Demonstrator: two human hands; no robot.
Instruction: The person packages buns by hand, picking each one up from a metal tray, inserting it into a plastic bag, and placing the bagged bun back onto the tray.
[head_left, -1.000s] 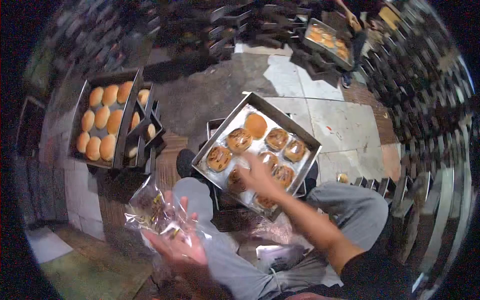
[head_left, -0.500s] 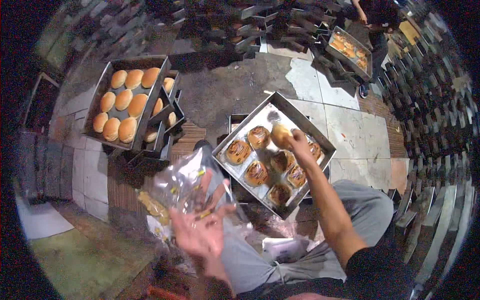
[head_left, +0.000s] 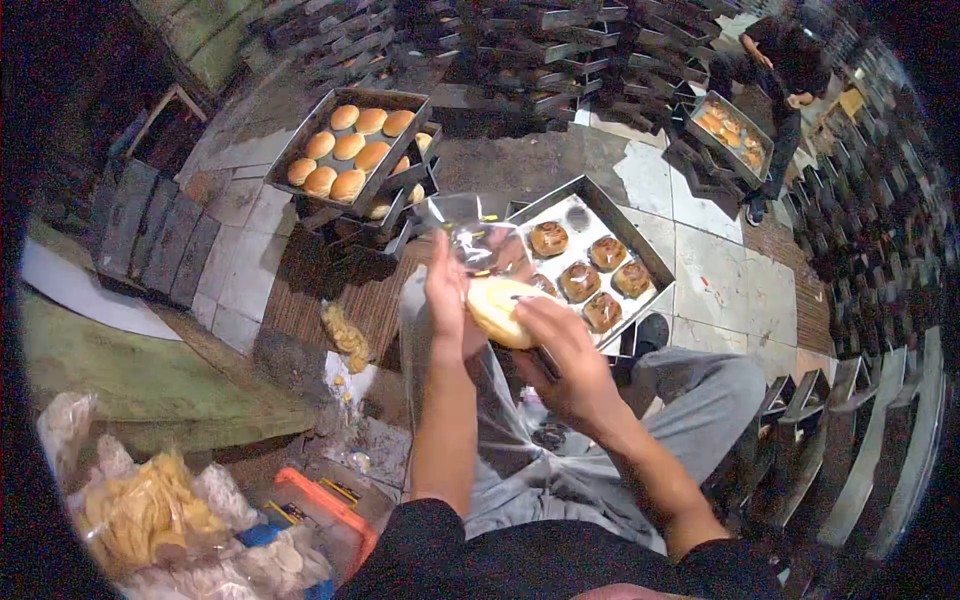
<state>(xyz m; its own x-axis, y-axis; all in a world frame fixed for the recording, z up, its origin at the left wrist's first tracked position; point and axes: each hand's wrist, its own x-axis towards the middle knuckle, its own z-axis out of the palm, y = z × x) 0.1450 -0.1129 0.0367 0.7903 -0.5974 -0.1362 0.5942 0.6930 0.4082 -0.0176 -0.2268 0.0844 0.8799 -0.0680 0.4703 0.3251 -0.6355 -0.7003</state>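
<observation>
My right hand grips a pale-bottomed bun, its underside facing up, above my lap. My left hand stands upright beside it, its thumb side against a clear plastic bag with yellow print. The bag's near end lies right at the bun. Just beyond and to the right, a square metal tray lined with pale paper holds several glossy, dark-topped buns. The bun and the bag hide the tray's left part.
Stacked trays of plain round buns stand at the front left. At the far right, a person sits by another tray of bread. Metal trays line the right side. Packaging and an orange-edged crate lie at the lower left.
My right hand has lifted the bun from the tray and brought it left to the bag. My left hand has turned upright, and the view has shifted.
</observation>
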